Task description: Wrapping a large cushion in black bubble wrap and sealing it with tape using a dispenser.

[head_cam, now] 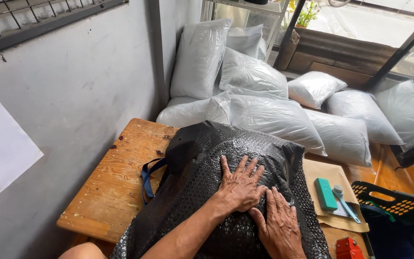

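Pressing flat on a bundle wrapped in black bubble wrap (207,192), both hands lie open, palms down, fingers spread, gripping nothing. The left hand (239,186) rests on the upper middle of the bundle, fingers pointing far. The right hand (280,225) lies just beside it, nearer and to the right, its thumb touching or almost touching the left hand's edge.

The bundle sits on a wooden table (116,187), filling most of its right half and reaching the near edge of view. A blue strap (148,178) protrudes from under the wrap at its left side, lying on the bare wood.

Judgement on the work in hand: smoothing the wrap is best done with flat palms and even pressure, working outward from the middle so the film lies close without loose folds. The strap looks liable to be caught; it should be kept in view.

Orientation: the bundle's long axis runs near to far, tilted slightly to the right at the far end. The far end is the narrower, with folded corners; what lies inside cannot be told.

Right of the bundle, on brown paper (329,182), lie a green block (325,194) and a pale blue tool (346,203). Clear plastic sacks (264,112) are heaped beyond the table.
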